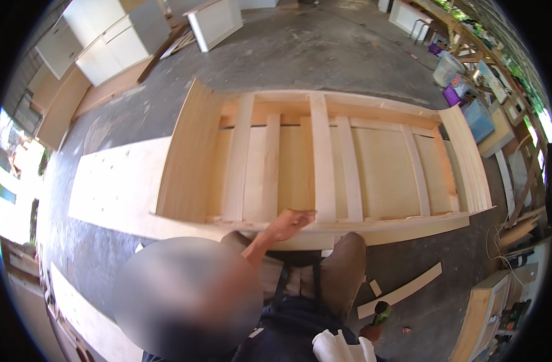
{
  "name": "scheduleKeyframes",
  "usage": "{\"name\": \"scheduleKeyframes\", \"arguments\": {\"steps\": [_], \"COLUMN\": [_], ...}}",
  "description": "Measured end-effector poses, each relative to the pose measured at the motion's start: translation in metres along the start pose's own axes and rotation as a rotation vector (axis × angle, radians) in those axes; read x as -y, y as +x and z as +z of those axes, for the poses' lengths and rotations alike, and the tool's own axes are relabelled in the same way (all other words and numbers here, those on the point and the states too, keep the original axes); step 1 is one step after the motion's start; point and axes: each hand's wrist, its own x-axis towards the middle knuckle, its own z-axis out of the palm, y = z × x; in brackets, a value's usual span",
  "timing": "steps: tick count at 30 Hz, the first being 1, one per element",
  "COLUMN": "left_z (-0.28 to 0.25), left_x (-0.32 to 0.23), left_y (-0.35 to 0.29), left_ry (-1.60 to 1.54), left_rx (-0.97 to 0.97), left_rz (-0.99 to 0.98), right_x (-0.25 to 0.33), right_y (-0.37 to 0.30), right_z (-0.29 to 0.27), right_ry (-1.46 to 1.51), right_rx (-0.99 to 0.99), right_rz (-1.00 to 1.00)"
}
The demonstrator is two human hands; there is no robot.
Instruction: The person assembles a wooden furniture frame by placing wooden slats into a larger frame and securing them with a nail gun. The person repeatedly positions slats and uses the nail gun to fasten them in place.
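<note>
A long, shallow pale wooden frame point(191, 145) with curved end panels and several cross slats lies on a board in front of my knees. My left hand point(291, 224) reaches over its near edge, beside the lower end of the thick middle slat point(323, 163). Its fingers are pinched together; anything between them is too small to make out. Low at my right side, my right hand point(370, 332) is closed round a black and green handled tool point(381, 312), whose working end I cannot make out. A blurred oval hides much of my left arm.
Under the frame's left end, a flat pale board point(116, 181) juts out. Wood offcuts point(402, 291) lie by my right knee. White cabinets point(110, 45) stand far left. Plastic bins point(476, 120) and timber line the right side, with a wooden box frame point(478, 314) nearer.
</note>
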Motion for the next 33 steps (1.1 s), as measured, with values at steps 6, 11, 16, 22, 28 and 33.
{"name": "scheduleKeyframes", "arguments": {"steps": [6,11,16,22,28,33], "left_z": [-0.086,-0.060,0.034,0.068,0.064,0.039], "left_x": [0.047,0.168,0.210,0.208,0.240,0.232], "left_y": [-0.233,-0.445,-0.554,-0.544,-0.544,-0.524], "left_ry": [-0.314,0.246,0.081,0.004,0.221,0.284], "left_rx": [-1.368,-1.591,-1.276,-0.990,-0.877,-0.906], "left_rz": [-0.188,-1.207,-1.900,-1.772,-1.732,-1.920], "right_x": [0.002,-0.006,-0.012,-0.038,-0.055,-0.071], "right_y": [0.001,0.019,0.035,0.015,-0.017,-0.048], "right_z": [0.019,0.013,0.001,-0.012,-0.023,-0.028], "right_ry": [-0.056,-0.114,-0.171,-0.189,-0.158,-0.128], "right_rx": [0.183,0.210,0.206,0.258,0.353,0.418], "right_rz": [-0.125,-0.245,-0.302,-0.245,-0.164,-0.067]}}
